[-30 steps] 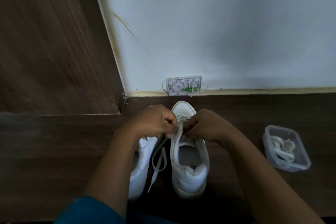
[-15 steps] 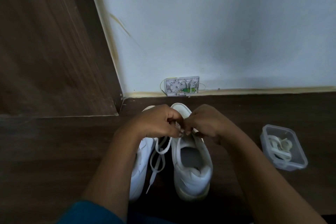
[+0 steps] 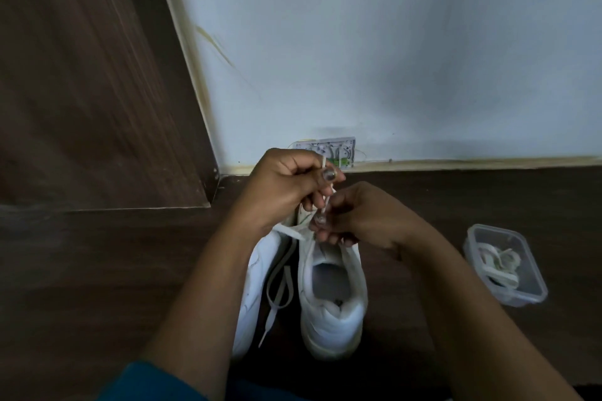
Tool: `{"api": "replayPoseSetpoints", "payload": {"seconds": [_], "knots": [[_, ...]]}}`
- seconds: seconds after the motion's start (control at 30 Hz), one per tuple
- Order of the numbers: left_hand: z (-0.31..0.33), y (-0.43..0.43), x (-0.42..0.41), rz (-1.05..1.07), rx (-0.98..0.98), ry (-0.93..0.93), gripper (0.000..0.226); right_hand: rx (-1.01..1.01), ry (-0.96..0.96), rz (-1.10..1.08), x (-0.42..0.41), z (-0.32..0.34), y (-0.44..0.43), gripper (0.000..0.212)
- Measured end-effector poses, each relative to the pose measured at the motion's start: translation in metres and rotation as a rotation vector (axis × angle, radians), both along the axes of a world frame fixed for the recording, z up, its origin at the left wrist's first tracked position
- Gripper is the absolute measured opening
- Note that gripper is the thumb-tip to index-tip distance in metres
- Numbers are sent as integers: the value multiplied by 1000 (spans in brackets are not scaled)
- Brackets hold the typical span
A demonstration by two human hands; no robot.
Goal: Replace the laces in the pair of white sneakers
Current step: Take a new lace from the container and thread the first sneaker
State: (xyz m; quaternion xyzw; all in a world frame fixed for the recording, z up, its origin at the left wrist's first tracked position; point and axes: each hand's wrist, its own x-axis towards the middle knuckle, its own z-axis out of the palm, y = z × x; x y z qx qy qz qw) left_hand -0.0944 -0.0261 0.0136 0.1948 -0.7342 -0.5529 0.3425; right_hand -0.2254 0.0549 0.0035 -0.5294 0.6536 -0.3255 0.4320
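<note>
A lace (image 3: pixel 326 202) is pinched in the grip of the left hand (image 3: pixel 286 185) and the right hand (image 3: pixel 361 218), over a sneaker (image 3: pixel 332 312) stood on the floor (image 3: pixel 97 270). Coiled laces (image 3: pixel 498 264) are held in a clear box (image 3: pixel 518 301) nearby.

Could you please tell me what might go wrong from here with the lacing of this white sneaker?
1. The left hand and right hand pinch the flat white lace above the white low-top sneaker; a hard tug might tip it.
2. The lace's loose tail lies between that shoe and the second white sneaker and could snag under a sole.
3. The clear plastic container of laces sits near the right forearm and might get knocked.
</note>
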Motion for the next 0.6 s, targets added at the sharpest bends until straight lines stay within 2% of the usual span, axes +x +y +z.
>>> {"api": "replayPoseSetpoints", "payload": {"seconds": [0.07, 0.13, 0.17, 0.27, 0.3, 0.37, 0.47, 0.5, 0.53, 0.6], "knots": [[-2, -1, 1, -30, 14, -60, 16, -92, -23, -69, 3, -1, -3, 14], [-9, -6, 5, -108, 96, -265, 25, -209, -106, -151, 3, 3, -3, 21], [-12, -8, 7, -161, 111, -393, 25, -284, -181, -182, 3, 5, -3, 18], [-16, -6, 7, -182, -44, -675, 6, -436, -398, -279, 0, 7, -1, 15], [-17, -6, 6, -140, -76, -678, 17, -446, -435, -297, -1, 9, -1, 15], [-14, -4, 4, -74, -7, -557, 32, -393, -400, -257, -5, 11, 1, 6], [-6, -2, 3, -57, 165, -251, 32, -141, -65, -43, -5, 6, 4, 15], [-4, -1, 3, -54, 190, -148, 30, -73, 7, 16, -1, 2, 4, 11], [-2, -1, 2, -50, 204, -50, 29, -33, 31, 32, 4, -2, 2, 4], [1, -2, 2, -43, 246, 121, 29, -32, 4, -11, 8, -8, -2, 15]]}}
